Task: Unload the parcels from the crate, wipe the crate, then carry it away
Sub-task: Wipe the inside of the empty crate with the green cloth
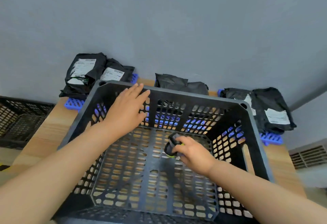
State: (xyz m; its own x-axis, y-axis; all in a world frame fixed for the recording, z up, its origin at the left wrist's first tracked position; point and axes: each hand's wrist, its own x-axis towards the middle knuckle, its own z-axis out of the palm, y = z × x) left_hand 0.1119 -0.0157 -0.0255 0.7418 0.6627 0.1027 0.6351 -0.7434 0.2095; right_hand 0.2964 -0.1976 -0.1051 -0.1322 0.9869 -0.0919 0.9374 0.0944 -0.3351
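Note:
A black perforated plastic crate (254, 135) stands on the wooden table, with no parcels inside. My left hand (126, 110) reaches over its far left part with fingers straight, the fingertips at the far rim. Inside the crate, my right hand (192, 154) grips a bunched grey cloth (172, 143) with a yellow-green edge, low above the crate's floor. Black parcels lie behind the crate against the wall: a stack at the left (85, 73), a pair in the middle (178, 83), and a heap at the right (269, 109).
Blue plastic grid mats (74, 102) lie under the parcels on the wooden table (47, 131). More black crates (19, 119) stand low at the left. A grey wall closes the back. A vent grille (309, 156) sits at the right.

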